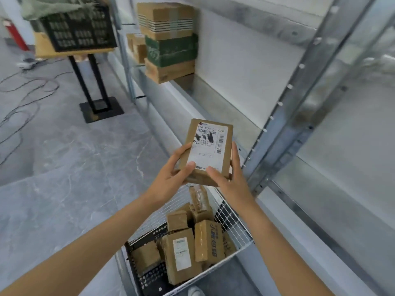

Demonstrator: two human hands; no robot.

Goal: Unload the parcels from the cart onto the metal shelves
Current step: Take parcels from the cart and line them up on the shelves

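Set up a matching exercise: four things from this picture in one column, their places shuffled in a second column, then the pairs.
1. barcode-labelled parcel
2. green box
3. black crate
4. black-lettered parcel

A. on a stand, far left
B. lying in the cart
C. gripped by the left hand and the right hand
D. stacked under a striped brown box

Pairs: 1-C, 2-D, 3-A, 4-B
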